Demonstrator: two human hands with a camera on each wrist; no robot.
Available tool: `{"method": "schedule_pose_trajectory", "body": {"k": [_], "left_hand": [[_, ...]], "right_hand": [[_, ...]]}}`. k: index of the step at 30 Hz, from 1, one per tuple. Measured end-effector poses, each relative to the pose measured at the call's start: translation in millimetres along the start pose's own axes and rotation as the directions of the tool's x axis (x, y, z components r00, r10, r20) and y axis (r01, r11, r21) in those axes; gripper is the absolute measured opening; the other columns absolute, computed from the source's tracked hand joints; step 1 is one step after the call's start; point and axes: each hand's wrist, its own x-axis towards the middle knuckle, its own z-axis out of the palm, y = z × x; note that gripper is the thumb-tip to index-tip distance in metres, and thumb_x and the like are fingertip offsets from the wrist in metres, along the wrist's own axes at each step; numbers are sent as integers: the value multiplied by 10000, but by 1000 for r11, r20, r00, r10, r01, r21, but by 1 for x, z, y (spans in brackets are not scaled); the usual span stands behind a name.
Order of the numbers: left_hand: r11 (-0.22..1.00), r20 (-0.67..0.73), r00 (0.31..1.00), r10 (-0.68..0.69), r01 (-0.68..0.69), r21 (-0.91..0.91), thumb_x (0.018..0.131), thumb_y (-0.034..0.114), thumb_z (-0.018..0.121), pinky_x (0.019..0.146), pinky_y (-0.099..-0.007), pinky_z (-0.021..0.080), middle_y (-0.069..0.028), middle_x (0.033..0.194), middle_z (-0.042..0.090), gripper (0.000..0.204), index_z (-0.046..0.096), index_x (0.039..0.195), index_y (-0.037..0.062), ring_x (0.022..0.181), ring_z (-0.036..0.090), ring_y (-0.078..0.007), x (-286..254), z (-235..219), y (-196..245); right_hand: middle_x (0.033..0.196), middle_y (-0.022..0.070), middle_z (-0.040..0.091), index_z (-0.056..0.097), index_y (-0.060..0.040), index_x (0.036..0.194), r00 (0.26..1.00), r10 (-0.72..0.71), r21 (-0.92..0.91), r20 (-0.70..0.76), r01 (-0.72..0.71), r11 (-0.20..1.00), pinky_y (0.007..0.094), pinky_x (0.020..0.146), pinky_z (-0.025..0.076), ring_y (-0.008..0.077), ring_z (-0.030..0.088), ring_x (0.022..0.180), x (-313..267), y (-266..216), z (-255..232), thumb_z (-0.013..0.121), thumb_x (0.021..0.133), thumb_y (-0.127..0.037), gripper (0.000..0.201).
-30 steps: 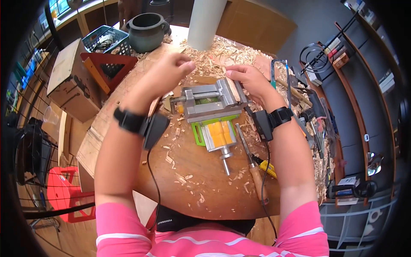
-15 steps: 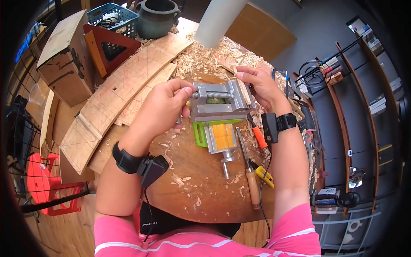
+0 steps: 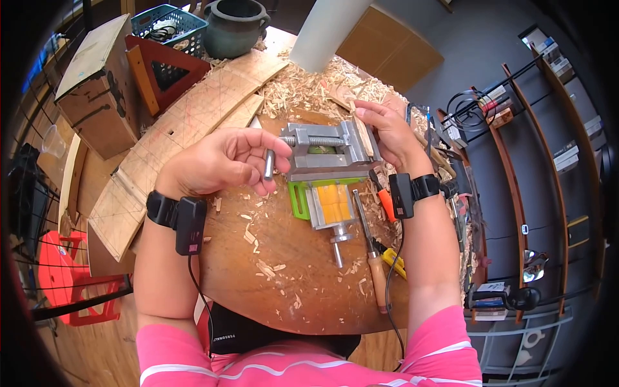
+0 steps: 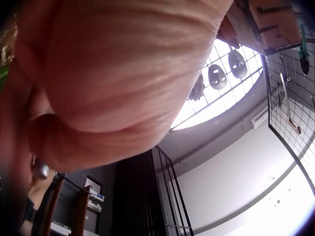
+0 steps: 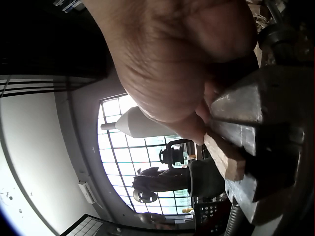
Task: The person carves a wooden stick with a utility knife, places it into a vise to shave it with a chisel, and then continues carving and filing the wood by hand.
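A grey metal vise stands on the round wooden table, its screw towards the left. My left hand is at the screw end, fingers curled around the metal handle bar. In the left wrist view the palm fills much of the picture and the bar's end shows below it. A thin wooden piece sits at the vise's right jaw. My right hand pinches its far end; the right wrist view shows the fingers against this wooden piece.
A small vise with orange pads lies nearer my body. Right of it are a chisel, a yellow cutter and an orange-handled tool. Wood shavings spread behind; curved boards, a pot and a basket stand left.
My left hand came down from above the vise to its screw handle, then its fingers loosened and its palm rolled upward around the bar. My right hand stays at the wooden piece.
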Motion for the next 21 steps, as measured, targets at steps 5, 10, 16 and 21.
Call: {"method": "schedule_pose_trajectory", "body": {"k": [5,10,16,21], "left_hand": [[983,-168,985,-39,69,172,987,67,710,711,-273,629,-82,938,753,291,654,1257,-23,781,753,-153,4,12,3],[930,-453,885,109,71,361,1052,253,671,557,-228,521,-44,785,700,270,697,1143,1,617,655,-108,15,11,1],[939,-687,726,43,206,277,1082,370,595,499,-229,441,-37,766,667,378,708,1058,10,547,573,-91,36,13,-20],[927,-663,748,9,242,286,1094,476,534,506,-251,451,-41,761,677,491,692,1073,12,566,595,-101,26,21,-13]], "right_hand": [[1182,84,710,598,42,1421,1000,7,11,6,-7,1000,296,921,564,150,689,1013,3,1,-2,705,1018,-144,457],[1172,81,708,606,40,1410,1000,-13,20,8,13,1000,294,922,567,145,690,1016,4,4,-2,703,1017,-139,443],[1222,117,702,566,86,1434,1000,-17,36,10,17,999,327,942,569,186,692,1070,7,6,-3,726,993,-131,517],[1244,124,708,600,89,1411,996,-79,-44,-44,77,996,304,934,563,167,686,1081,7,12,0,716,992,-139,491]]}}
